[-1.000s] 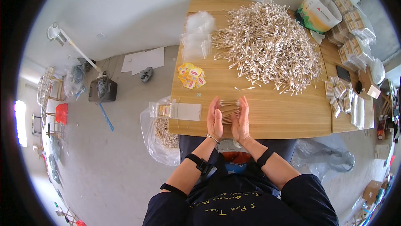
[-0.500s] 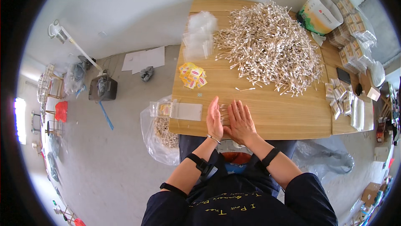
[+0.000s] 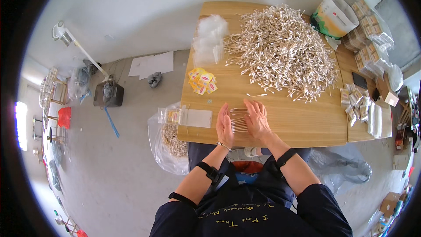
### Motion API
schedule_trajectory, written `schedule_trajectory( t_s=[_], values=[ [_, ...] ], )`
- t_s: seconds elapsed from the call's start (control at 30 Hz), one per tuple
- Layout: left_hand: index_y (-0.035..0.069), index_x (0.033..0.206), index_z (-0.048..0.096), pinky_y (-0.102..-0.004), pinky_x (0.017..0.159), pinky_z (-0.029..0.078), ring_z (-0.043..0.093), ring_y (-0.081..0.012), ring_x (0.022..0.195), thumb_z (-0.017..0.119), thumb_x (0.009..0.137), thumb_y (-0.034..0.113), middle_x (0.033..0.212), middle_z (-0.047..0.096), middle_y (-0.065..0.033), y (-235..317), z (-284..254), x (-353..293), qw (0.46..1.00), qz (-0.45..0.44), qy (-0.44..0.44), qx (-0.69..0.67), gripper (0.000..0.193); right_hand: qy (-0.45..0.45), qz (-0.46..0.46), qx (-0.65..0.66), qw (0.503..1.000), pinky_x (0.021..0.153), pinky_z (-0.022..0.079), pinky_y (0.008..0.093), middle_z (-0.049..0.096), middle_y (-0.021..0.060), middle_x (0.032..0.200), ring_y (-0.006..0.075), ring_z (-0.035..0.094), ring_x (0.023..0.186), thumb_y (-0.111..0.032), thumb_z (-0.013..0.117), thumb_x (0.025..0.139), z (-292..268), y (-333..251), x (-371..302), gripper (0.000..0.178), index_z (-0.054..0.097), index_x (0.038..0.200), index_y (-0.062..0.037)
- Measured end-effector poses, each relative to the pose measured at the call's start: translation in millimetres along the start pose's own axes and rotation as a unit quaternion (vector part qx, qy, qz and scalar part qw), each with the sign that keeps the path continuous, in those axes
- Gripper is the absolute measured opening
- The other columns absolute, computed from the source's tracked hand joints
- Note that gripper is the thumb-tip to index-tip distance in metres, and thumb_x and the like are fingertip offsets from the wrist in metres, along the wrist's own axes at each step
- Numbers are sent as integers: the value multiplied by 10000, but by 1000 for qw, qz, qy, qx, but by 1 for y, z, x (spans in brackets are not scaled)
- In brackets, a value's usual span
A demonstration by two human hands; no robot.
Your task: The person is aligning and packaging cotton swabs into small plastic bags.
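A small row of cotton swabs [image 3: 238, 122] lies side by side on the wooden table between my hands. My left hand [image 3: 225, 126] stands on edge against their left ends, fingers stretched. Along their right ends, my right hand [image 3: 258, 120] rests with its fingers extended, and its palm side is hidden. To the left, a clear bag of swabs [image 3: 173, 115] with a yellow label sits beside a white card [image 3: 198, 118]. Beyond my hands rises a big heap of loose cotton swabs [image 3: 285, 53], with one or two stray swabs [image 3: 256, 95] nearer me.
Yellow label cards [image 3: 202, 80] and clear plastic bags [image 3: 210, 39] lie at the table's left. A tall white bucket [image 3: 335, 15], stacked packs [image 3: 372, 28], a dark phone [image 3: 359, 80] and small packets [image 3: 356, 103] occupy the right. A plastic sack of swabs [image 3: 172, 138] is below the left edge.
My right hand has shifted slightly right and turned off the swabs, so more of the row shows. My left hand has stayed nearly in place.
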State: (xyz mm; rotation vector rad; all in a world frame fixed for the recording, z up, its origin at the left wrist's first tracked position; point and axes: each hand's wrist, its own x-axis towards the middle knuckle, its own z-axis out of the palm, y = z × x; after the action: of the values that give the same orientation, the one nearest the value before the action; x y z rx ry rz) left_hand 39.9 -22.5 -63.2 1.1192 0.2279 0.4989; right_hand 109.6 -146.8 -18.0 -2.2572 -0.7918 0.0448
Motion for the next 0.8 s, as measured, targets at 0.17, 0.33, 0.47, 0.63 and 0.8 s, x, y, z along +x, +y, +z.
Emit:
schedule_trajectory(
  t_s=[0.17, 0.33, 0.47, 0.63, 0.8],
  values=[
    [-37, 1402, 295, -362, 1131, 210, 284, -246, 1360, 402, 990, 408, 1453, 316, -155, -1, -3, -1, 998, 27, 11, 54, 616, -49, -4, -72, 996, 1084, 233, 499, 482, 134, 1237, 342, 369, 1230, -73, 567, 805, 10, -9, 3, 404, 545, 1209, -72],
    [-55, 1401, 284, -362, 1128, 206, 282, -250, 1361, 416, 978, 437, 1451, 316, -171, -2, -5, 2, 1000, 21, -1, 18, 662, 9, 24, 96, 995, 1079, 284, 442, 478, 175, 1254, 359, 424, 1199, -42, 521, 850, 13, -4, -6, 385, 528, 1235, -57],
    [-69, 1401, 270, -369, 1130, 197, 264, -255, 1371, 408, 973, 460, 1458, 299, -193, 2, -4, 4, 999, 4, -32, 8, 694, 158, 5, 249, 956, 1080, 301, 364, 407, 210, 1380, 369, 401, 1275, -42, 441, 932, 19, 2, -8, 411, 429, 1342, -18],
    [-70, 1401, 273, -366, 1125, 202, 274, -267, 1366, 393, 978, 460, 1455, 304, -196, 9, 0, 5, 998, 6, -48, 46, 688, 104, 35, 272, 956, 1111, 238, 356, 333, 205, 1455, 333, 292, 1369, -68, 428, 953, 32, -11, -14, 424, 384, 1366, 18],
    [-62, 1398, 284, -373, 1138, 183, 265, -264, 1374, 399, 980, 445, 1461, 302, -188, 7, -5, 7, 999, 11, -38, -14, 667, 135, -5, 127, 983, 1091, 279, 416, 425, 213, 1373, 371, 344, 1319, -2, 455, 886, 14, -9, -13, 405, 446, 1288, 42]
  ],
)
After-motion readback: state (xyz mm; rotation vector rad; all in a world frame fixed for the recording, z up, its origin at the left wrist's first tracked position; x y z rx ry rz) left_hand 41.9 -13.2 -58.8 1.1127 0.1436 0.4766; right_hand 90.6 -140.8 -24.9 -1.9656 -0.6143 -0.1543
